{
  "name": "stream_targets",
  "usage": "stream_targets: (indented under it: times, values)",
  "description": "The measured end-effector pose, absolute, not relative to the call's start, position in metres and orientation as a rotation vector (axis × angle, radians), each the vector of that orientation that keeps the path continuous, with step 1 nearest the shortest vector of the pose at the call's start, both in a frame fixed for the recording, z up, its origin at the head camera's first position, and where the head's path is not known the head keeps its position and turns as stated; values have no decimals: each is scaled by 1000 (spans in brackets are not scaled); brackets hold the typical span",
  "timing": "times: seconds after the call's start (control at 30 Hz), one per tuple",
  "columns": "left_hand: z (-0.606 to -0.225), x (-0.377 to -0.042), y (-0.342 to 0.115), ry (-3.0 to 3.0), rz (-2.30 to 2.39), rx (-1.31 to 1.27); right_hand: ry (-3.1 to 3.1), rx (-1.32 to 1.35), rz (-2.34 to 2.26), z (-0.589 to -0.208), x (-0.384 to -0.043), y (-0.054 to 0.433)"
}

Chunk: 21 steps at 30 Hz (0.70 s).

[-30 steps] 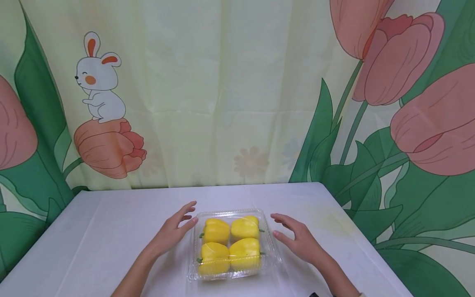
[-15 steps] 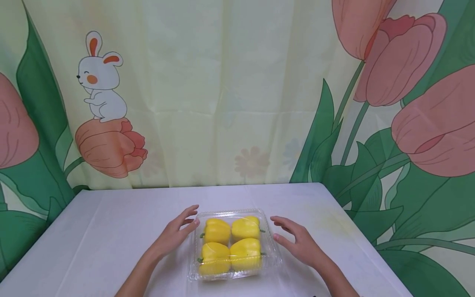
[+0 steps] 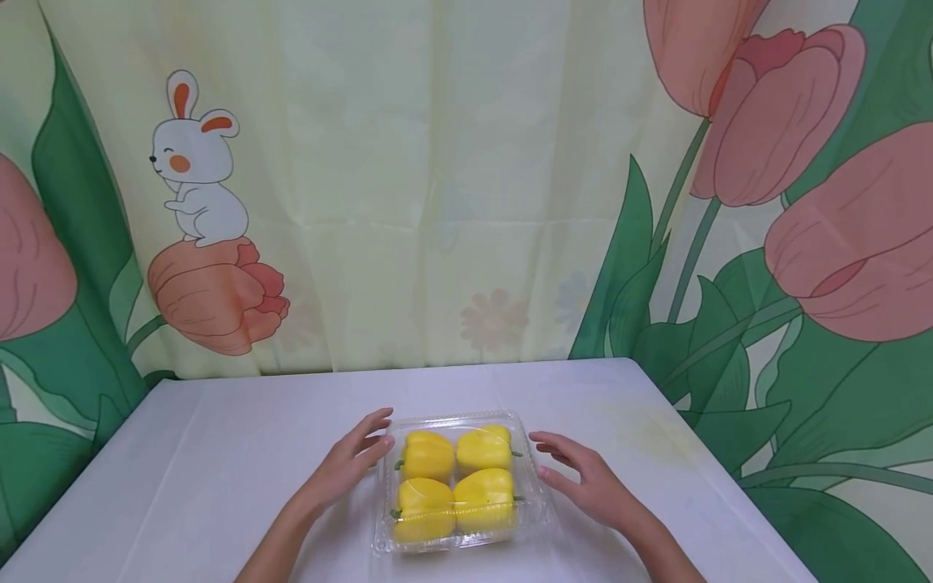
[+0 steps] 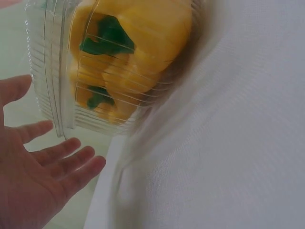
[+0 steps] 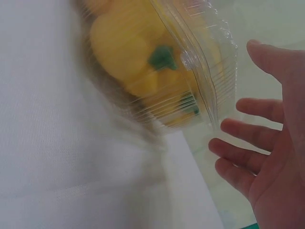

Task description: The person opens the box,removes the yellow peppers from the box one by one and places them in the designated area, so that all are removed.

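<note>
A clear plastic clamshell box (image 3: 466, 541) with its lid down stands on the white table. Inside it lie several yellow bell peppers (image 3: 484, 498) with green stems, which also show through the ribbed side in both wrist views. Beside the box's left edge is my left hand (image 3: 346, 465), fingers spread and holding nothing. In the left wrist view its thumb (image 4: 16, 89) is right by the rim; whether it touches, I cannot tell. Across the box, my right hand (image 3: 586, 482) hovers at the right edge with loosely extended fingers (image 5: 252, 133), also holding nothing.
The box sits near the front middle of the white cloth-covered table (image 3: 240, 421). A curtain (image 3: 466, 186) printed with tulips and a rabbit hangs behind the table's back edge.
Both hands have drifted slightly nearer to me, and the left one has moved a little right, closer to the box. The box and peppers stay in place.
</note>
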<state>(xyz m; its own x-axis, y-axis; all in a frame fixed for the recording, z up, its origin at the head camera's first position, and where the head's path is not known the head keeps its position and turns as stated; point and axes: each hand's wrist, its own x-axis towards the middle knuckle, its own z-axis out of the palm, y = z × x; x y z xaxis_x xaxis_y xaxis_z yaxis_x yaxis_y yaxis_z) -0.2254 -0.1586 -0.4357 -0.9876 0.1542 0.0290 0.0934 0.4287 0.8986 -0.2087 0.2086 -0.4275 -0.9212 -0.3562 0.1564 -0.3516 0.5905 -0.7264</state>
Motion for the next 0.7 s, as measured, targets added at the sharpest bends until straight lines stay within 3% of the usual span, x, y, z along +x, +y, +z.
stream_targets:
  times: [0.7]
  values:
    - [-438,-227,-153,2534,1712,201,2710,-565,-1316,-433,-199,213]
